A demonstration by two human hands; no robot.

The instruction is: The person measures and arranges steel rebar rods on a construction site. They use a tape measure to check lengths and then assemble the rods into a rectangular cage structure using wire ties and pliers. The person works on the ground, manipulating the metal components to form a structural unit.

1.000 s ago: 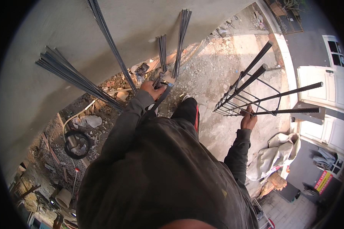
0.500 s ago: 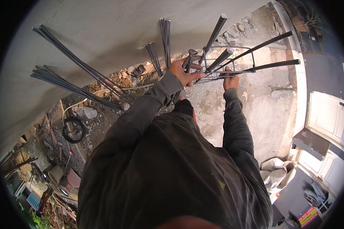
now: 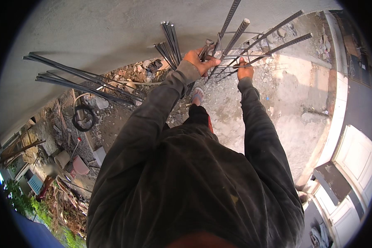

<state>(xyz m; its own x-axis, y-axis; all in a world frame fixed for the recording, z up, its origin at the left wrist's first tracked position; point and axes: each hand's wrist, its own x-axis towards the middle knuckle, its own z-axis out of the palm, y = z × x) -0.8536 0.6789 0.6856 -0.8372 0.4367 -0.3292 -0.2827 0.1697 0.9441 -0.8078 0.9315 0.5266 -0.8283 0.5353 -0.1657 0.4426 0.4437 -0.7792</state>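
A rebar cage (image 3: 234,40) of several ribbed bars joined by thin square stirrups stands upright in front of me. My left hand (image 3: 200,62) is closed round a dark metal hand tool (image 3: 207,44) at the cage's left side. Its rounded head shows above my fingers; its exact kind is unclear. The left thumb points right, toward the nearest bar. On the cage's right side, my right hand (image 3: 245,71) is closed at the stirrups, thumb up. What its hidden fingers grip looks like the cage's thin steel.
Bundled thin steel rods (image 3: 169,43) lean on the grey wall (image 3: 111,25), with more rods (image 3: 82,76) to the left. A black wire coil (image 3: 83,118) lies among rubble. My sandalled foot (image 3: 197,96) is on the ground below. A white door (image 3: 355,151) stands right.
The whole view has shifted, so the cage and rods sit higher in it. My foot now shows below my left hand. Both hands stay at the cage.
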